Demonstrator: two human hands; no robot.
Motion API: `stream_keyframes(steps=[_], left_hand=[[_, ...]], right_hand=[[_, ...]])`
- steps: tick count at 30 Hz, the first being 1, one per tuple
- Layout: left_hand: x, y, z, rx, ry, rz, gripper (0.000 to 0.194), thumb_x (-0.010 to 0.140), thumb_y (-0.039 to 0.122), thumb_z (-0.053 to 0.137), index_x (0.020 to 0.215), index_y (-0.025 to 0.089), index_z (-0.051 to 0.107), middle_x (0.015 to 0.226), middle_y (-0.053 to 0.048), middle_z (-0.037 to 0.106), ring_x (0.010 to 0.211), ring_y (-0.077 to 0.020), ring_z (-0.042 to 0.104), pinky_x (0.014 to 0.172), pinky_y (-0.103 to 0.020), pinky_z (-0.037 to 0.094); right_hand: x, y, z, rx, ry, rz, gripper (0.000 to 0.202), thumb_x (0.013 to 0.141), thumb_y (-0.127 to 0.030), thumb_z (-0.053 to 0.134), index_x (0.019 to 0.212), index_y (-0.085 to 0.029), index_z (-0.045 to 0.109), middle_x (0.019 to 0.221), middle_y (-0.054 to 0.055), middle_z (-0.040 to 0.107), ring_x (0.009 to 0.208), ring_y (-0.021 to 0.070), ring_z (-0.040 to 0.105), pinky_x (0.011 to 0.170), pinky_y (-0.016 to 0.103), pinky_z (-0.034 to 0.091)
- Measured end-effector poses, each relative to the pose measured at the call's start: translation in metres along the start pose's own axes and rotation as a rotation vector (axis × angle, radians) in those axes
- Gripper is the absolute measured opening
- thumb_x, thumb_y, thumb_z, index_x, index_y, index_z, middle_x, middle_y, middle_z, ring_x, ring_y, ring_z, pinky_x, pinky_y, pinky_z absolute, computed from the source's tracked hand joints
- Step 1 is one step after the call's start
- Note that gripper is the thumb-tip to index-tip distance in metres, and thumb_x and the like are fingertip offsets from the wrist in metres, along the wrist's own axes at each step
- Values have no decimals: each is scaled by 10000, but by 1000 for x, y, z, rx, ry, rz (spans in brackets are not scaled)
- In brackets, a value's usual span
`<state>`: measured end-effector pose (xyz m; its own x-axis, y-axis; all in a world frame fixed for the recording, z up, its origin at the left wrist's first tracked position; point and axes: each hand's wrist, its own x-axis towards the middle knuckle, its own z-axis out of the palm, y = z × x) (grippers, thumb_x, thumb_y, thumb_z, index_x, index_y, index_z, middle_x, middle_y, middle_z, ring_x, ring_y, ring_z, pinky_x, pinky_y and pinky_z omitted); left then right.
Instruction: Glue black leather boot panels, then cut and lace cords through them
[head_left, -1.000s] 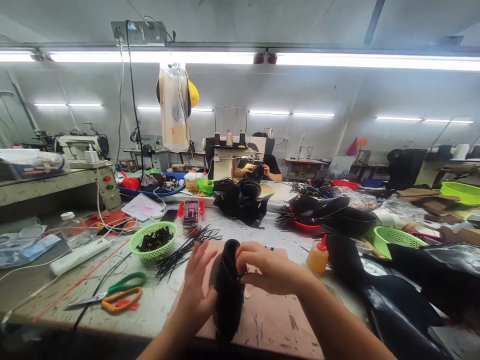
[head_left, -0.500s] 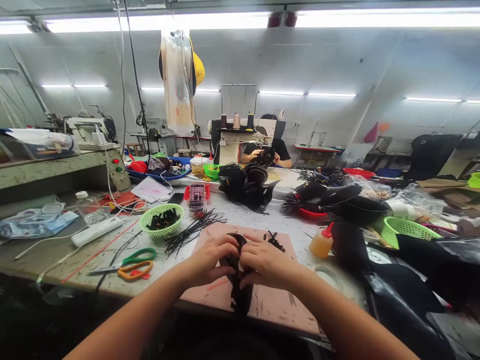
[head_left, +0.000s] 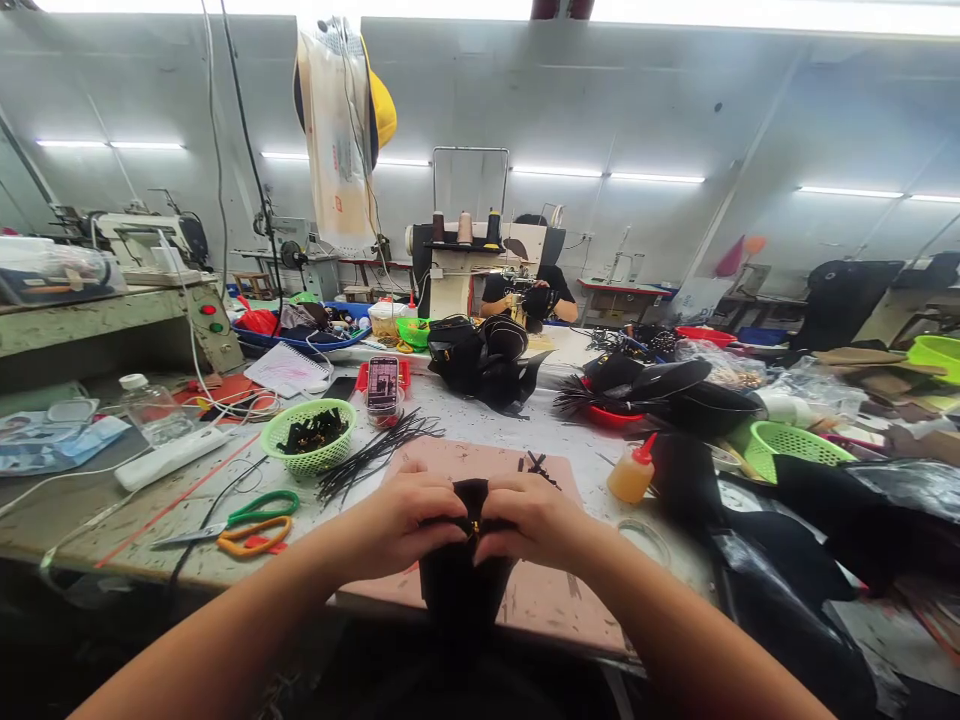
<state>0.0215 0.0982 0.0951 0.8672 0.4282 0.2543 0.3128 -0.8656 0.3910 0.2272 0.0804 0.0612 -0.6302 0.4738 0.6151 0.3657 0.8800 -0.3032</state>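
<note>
A black leather-like piece (head_left: pixel 461 590) hangs between my hands over the pink board (head_left: pixel 544 605), with a small gold metal fitting near its upper middle. My left hand (head_left: pixel 401 520) pinches its left edge, fingers on the far side and thumb in front. On the opposite edge, my right hand (head_left: pixel 536 515) grips it the same way. Both thumbs point in towards the gold fitting. Just beyond my right hand lie several short black strips (head_left: pixel 538 465). The fingertips behind the piece are hidden.
To the left are scissors (head_left: pixel 259 522) and a green basket (head_left: pixel 346 445) of small black parts. Thin black cords (head_left: pixel 367 455) lie beside a phone (head_left: pixel 383 385). At right stand a glue bottle (head_left: pixel 631 475) and black material (head_left: pixel 787 590). Another person (head_left: pixel 559 295) works at a sewing machine.
The black piece has turned from a narrow, folded look to a broad face towards me, and its gold fitting now shows. My hands have moved slightly apart. The camera view has shifted.
</note>
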Motion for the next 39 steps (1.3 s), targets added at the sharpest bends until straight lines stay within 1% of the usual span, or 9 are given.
stream_keyframes(steps=[4,8,12,18,23,28,33,36,39], left_hand=[[2,2,0,-66,85,15,155,850,216,476,763,155,588,659,4,558,630,-122,495,692,-255,358],[3,2,-4,-112,131,29,193,859,226,451,715,159,562,628,12,533,605,-116,481,679,-255,362],[0,6,-6,-17,126,26,182,856,199,437,715,165,547,613,20,531,597,-115,485,745,-284,342],[0,11,-9,171,65,-17,223,834,158,413,635,163,515,577,13,526,563,-122,466,703,-302,335],[-2,1,-25,-142,-58,-35,195,844,302,471,764,166,586,652,4,577,631,-129,501,631,-237,384],[-3,-3,-35,-177,-18,-45,193,842,336,495,804,172,587,731,-1,592,687,-124,508,667,-235,399],[3,17,-42,-51,97,164,250,903,306,364,751,186,522,682,3,583,687,-126,524,912,-342,333],[2,34,-49,22,121,329,218,904,274,330,767,199,483,677,-23,580,661,-146,530,772,-311,419],[-1,46,-54,163,64,405,137,871,220,376,764,211,460,614,-17,560,560,-157,488,583,-304,414]], right_hand=[[5,-9,-14,108,-70,78,273,828,-394,517,672,-171,510,705,22,491,628,120,472,558,221,394],[8,-17,-21,135,-127,58,164,873,-240,392,759,-175,490,845,75,556,771,150,518,681,266,433],[6,-18,-12,-47,70,100,214,873,-257,398,692,-182,483,573,7,506,554,136,453,533,247,372],[6,-25,2,6,251,192,217,843,-265,451,654,-179,514,512,-19,467,504,113,430,521,230,369],[11,-27,-7,217,201,298,243,832,-369,491,702,-173,553,590,1,528,593,127,486,560,242,394],[13,-21,-19,236,110,240,299,867,-425,423,750,-177,543,654,13,530,646,134,489,609,267,401],[25,-30,-29,166,156,-67,245,898,-354,371,787,-182,504,653,33,539,609,137,496,564,268,409],[35,-46,-44,15,131,-259,288,921,-340,297,784,-188,500,579,17,510,528,133,466,516,272,392],[40,-57,-59,-171,18,-321,330,920,-314,288,686,-204,494,508,8,489,472,138,428,472,290,359]])
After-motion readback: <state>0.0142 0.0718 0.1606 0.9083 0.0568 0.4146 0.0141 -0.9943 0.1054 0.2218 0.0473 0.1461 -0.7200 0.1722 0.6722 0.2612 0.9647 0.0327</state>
